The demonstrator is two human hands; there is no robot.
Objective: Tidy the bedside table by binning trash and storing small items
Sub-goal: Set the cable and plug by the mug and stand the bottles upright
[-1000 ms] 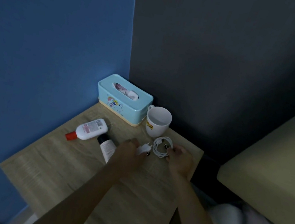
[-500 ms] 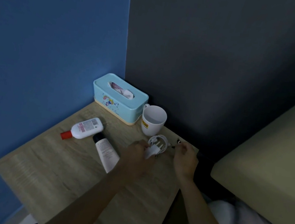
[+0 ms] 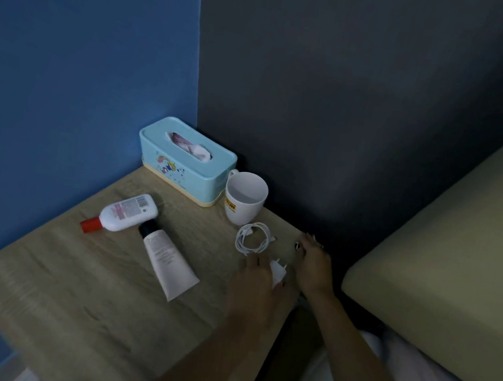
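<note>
Charger plug pulled off the coil, right of centre in the frame

The small white plastic charger plug (image 3: 278,270) has come away from the white coiled cable (image 3: 253,238), which now lies loose below the white ceramic mug (image 3: 244,197) on the pale wooden bedside table (image 3: 83,296). That likely means each piece gets stored separately. The left hand (image 3: 258,280) pinches the plug, while the right hand (image 3: 314,265) rests loosely at the table's right edge, apparently holding nothing.

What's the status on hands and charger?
Left hand grips charger plug. Right hand rests open on table edge. Cable coiled beside mug. Nothing blocking.
</note>
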